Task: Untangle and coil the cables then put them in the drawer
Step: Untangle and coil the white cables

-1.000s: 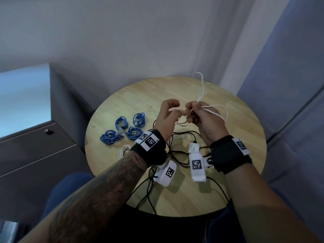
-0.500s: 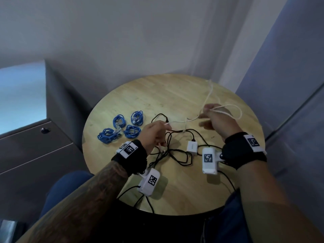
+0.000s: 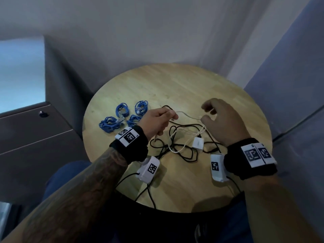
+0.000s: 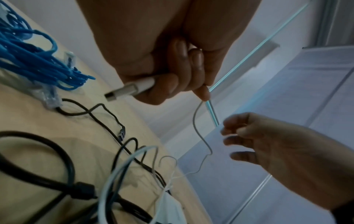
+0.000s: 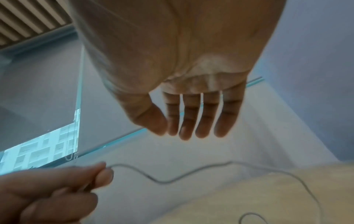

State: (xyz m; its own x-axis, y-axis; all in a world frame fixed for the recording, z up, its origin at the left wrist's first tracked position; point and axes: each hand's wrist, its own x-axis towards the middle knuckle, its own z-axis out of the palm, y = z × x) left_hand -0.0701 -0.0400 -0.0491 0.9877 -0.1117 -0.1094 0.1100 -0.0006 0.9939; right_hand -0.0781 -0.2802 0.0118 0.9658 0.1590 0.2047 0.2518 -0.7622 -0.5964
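My left hand grips a thin white cable just behind its USB plug, which sticks out of the fist. From the fist the cable sags to the right and down into a tangle of black cables and white loops on the round wooden table. To the right of the left hand my right hand hovers above the tangle, its fingers relaxed, slightly spread and holding nothing. Several coiled blue cables lie at the table's left.
A small white adapter sits in the tangle. A grey drawer cabinet with a round lock stands shut left of the table. Walls and a glass panel close in behind and to the right.
The hands, joined on raised white cable loops a second ago, have parted and dropped. My right hand has let go; the white cable now lies slack on the table.
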